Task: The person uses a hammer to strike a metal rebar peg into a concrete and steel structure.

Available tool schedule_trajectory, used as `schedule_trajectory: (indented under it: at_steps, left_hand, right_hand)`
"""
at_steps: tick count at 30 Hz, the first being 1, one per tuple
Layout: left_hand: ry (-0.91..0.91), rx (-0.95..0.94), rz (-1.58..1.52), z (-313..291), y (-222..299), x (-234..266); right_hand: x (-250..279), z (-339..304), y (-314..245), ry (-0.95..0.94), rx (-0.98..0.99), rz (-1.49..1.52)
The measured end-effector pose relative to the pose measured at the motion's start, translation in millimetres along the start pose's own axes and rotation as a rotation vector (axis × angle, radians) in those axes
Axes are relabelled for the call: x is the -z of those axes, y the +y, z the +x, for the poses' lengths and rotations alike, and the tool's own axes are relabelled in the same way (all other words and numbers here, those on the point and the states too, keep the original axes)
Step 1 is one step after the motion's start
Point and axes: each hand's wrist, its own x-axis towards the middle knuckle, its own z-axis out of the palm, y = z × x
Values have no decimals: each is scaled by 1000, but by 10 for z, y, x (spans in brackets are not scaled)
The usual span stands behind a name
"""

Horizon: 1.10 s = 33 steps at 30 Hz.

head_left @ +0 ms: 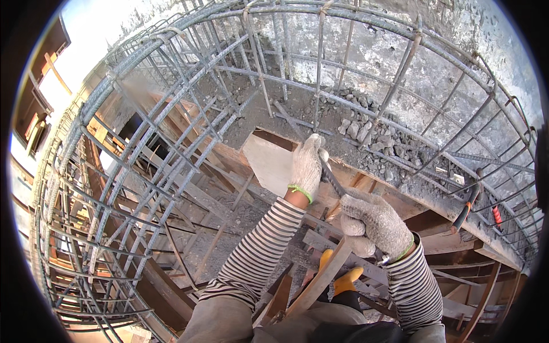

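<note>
Both of my hands wear grey-white knit gloves with green cuffs. A dark grey steel bar (333, 180) slants between them, and its exact kind is hard to make out. My left hand (309, 166) is closed around the bar's upper end, beside a pale board (269, 163). Lower and to the right, my right hand (377, 222) is wrapped round the same bar, whose lower end shows by the wrist. Just beyond the left hand is a ledge (251, 117) of grey rubble, crossed by the steel rebar cage (317, 63). The palms hide part of the bar.
The curved rebar cage fills the left side (123, 171) and arches overhead. Broken stones (372, 131) lie along the wall. A hammer with an orange-black handle (466, 207) and a red-handled item (496, 216) rest at right. Below are timbers (321, 277) and yellow boots (346, 280).
</note>
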Motion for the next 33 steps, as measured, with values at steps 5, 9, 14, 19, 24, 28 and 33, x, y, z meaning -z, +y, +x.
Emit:
schedule_trajectory:
  at_steps: [5,9,14,19,24,28,33]
  left_hand:
    - [143,-62,97,-190,-39,-119]
    - [92,-5,96,17,-58,-11]
    - [189,-79,90,122,52,35]
    - [32,-10,195,324,78,279]
    - [69,10,175,323,349,370]
    - [479,-790,1024,-558,-249,127]
    - [-197,-1132,1316,-1029,74,246]
  right_hand:
    - [150,-90,113,16,41,-120]
    - [63,167,179,82,29,-69]
    - [147,355,230,39,108,-209]
    - [-116,524,362,83,97,54]
    - [-150,575,214,-47,-23,159]
    - [-102,141,341,21,-30,220]
    - [-132,-102,449,49,70,-196]
